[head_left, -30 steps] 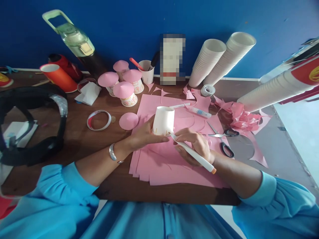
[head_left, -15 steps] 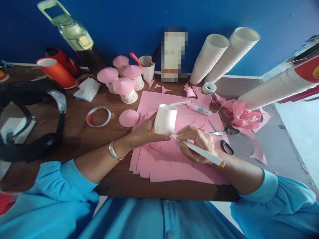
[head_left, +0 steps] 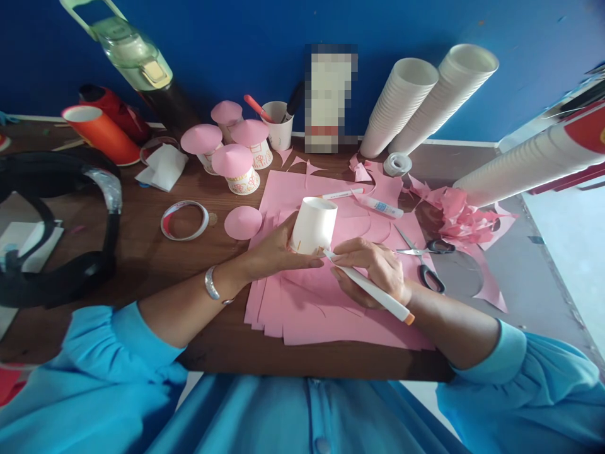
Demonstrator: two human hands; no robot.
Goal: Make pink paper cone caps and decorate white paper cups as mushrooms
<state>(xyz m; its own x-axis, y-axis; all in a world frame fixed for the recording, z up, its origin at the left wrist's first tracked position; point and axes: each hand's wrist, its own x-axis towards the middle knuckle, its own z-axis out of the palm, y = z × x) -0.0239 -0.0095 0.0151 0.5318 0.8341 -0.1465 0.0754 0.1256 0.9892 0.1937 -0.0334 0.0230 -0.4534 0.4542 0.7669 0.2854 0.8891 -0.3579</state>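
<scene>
A white paper cup (head_left: 314, 222), turned upside down, is gripped at its left side and rim by my left hand (head_left: 278, 249). Short orange strokes show along its lower edge. My right hand (head_left: 371, 271) is closed around a white marker pen (head_left: 378, 295) with an orange end, its tip at the cup's lower right edge. Under both hands lie stacked pink paper sheets (head_left: 302, 312). Left of the sheets sits a loose pink paper cone (head_left: 242, 223). Behind it stand several decorated cups with pink cone tops (head_left: 232, 161).
Scissors (head_left: 428, 258) lie right of my right hand, near crumpled pink scraps (head_left: 466, 211). A glue tube (head_left: 380, 206) and another marker (head_left: 343, 193) rest on the sheets. Tall cup stacks (head_left: 399, 107) stand behind. A tape roll (head_left: 184, 221) and a black headset-like frame (head_left: 111, 246) are left.
The marker's rear end has swung slightly left and down, while its tip stays by the cup's edge. My left hand keeps its hold on the cup. The view has shifted slightly.
</scene>
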